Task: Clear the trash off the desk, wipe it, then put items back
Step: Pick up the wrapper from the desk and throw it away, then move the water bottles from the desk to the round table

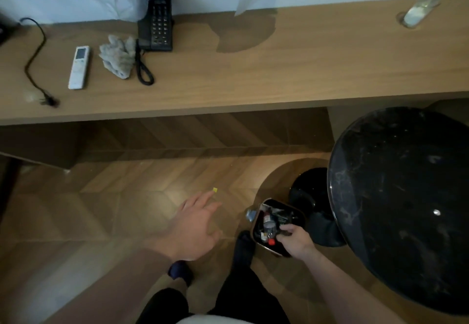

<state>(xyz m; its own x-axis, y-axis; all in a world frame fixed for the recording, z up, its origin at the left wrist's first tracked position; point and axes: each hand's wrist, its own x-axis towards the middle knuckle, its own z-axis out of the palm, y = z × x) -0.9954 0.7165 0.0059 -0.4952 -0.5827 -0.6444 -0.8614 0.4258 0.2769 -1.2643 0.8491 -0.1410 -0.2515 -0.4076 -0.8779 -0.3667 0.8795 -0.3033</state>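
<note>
The right hand [295,240] curls its fingers over the rim of the small trash bin [278,226] on the floor, gripping it. The left hand [195,227] hangs above the floor, fingers straight and slightly spread. Best to keep the bin level so the bottles stay in. On the desk [253,77] lie a rag [117,55], remote [79,67] and telephone [156,27]. No writing is legible.

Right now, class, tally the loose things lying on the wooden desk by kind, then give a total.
Telephone: 1
Remote control: 1
Cloth: 1
Black cable: 1
Clear wrapper: 1
Total: 5
</note>
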